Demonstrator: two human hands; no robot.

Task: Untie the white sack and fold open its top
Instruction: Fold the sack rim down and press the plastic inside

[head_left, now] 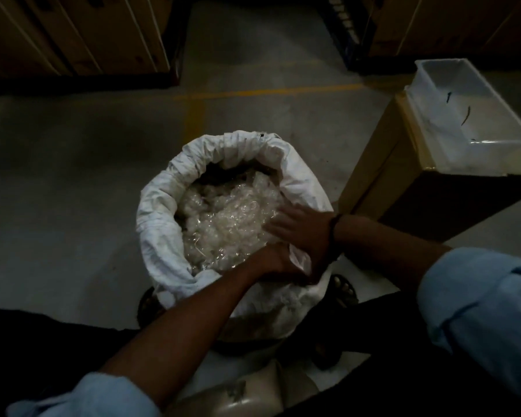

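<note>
White sack [160, 212] stands open, left grip [272, 260] holding rim.

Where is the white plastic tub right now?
In the head view the white plastic tub sits at the upper right, on top of a cardboard box, to the right of the white sack.

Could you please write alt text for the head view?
An open white sack of clear plastic stands on a floor, its top rolled down. The left hand grips its near rim, the blurred right hand beside it; a white tray sits on a cardboard box.
</note>
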